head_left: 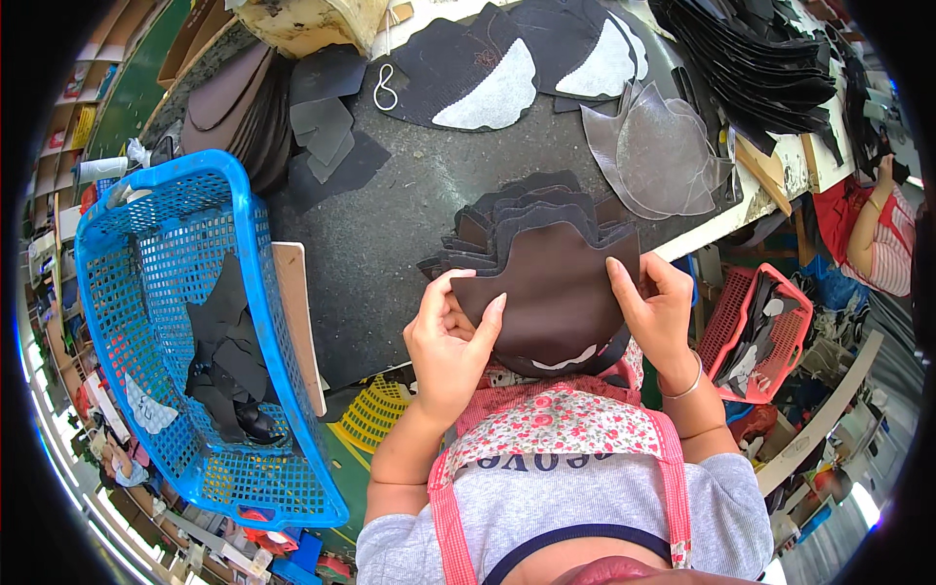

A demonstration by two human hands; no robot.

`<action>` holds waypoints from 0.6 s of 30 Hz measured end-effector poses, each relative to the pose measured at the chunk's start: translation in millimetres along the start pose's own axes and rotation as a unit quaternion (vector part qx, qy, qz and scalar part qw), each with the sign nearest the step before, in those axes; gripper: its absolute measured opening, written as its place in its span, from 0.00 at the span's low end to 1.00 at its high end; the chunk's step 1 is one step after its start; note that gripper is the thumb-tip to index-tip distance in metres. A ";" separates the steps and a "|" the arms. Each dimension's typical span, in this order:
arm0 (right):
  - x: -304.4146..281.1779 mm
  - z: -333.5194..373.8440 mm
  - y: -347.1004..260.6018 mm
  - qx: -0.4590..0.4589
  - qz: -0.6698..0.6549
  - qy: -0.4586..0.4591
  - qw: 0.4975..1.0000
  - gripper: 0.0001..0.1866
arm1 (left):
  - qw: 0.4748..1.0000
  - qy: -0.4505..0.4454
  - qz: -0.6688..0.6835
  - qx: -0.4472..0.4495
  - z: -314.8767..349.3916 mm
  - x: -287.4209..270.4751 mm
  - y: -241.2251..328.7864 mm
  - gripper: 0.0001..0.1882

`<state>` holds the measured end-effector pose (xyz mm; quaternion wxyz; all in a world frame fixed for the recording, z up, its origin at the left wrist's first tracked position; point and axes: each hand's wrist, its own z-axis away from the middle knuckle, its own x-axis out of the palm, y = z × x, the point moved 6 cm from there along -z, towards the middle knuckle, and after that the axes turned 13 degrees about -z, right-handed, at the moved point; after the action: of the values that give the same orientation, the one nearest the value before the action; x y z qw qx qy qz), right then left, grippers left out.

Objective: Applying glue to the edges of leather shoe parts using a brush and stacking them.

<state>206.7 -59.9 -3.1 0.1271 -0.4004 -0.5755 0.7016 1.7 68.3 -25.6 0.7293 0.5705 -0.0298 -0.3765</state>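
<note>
A dark brown leather piece (551, 288), smooth on the face toward me, is held up between my two hands at the table's near edge. My left hand (448, 341) pinches its left corner, with the thumb in front and fingers curled behind. On the other side, my right hand (661, 307) grips its right edge, thumb on the face and fingers partly hidden behind. Just beyond the piece lies a fanned pile of similar dark cut pieces (541, 195) with stepped edges. Part of a dark rounded shape with a white patch (568, 361) shows below the held piece.
A blue plastic basket (263, 322) with black scraps stands left, beside the dark tabletop (331, 263). Far back lie dark pieces with white patches (492, 93), a grey translucent stack (663, 151) and black strips (746, 73). A red basket (731, 327) sits lower right; another person (882, 234) is beyond.
</note>
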 end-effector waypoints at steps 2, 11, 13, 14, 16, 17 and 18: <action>-1.1 0.5 0.2 -0.004 0.004 -0.002 1.000 0.21 | 1.000 -0.005 -0.005 -0.004 0.4 0.8 -1.0 0.18; -2.1 2.5 -1.3 -0.002 0.002 0.013 1.000 0.18 | 0.999 -0.001 -0.033 -0.010 1.7 -0.2 0.3 0.20; -0.9 3.7 0.2 -0.007 -0.006 0.012 1.000 0.17 | 1.000 0.004 -0.022 -0.001 1.0 1.7 -0.8 0.20; -1.3 3.9 0.7 -0.006 -0.005 0.015 1.000 0.17 | 1.000 0.013 -0.011 0.006 0.3 1.8 -0.6 0.20; -1.9 4.0 1.1 -0.006 -0.004 0.024 1.000 0.19 | 1.000 0.011 -0.023 0.010 -0.5 2.7 1.3 0.20; -1.3 4.3 1.3 -0.006 -0.004 0.025 1.000 0.19 | 0.999 0.012 -0.036 0.012 -0.5 2.6 2.1 0.21; -1.1 4.6 -0.5 -0.023 0.009 0.030 0.999 0.18 | 0.999 0.012 -0.036 0.013 -0.3 2.5 2.4 0.21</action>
<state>204.0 -63.7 -2.1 0.1288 -0.4289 -0.5838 0.6772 4.9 67.2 -24.6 0.7083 0.5847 -0.0054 -0.3955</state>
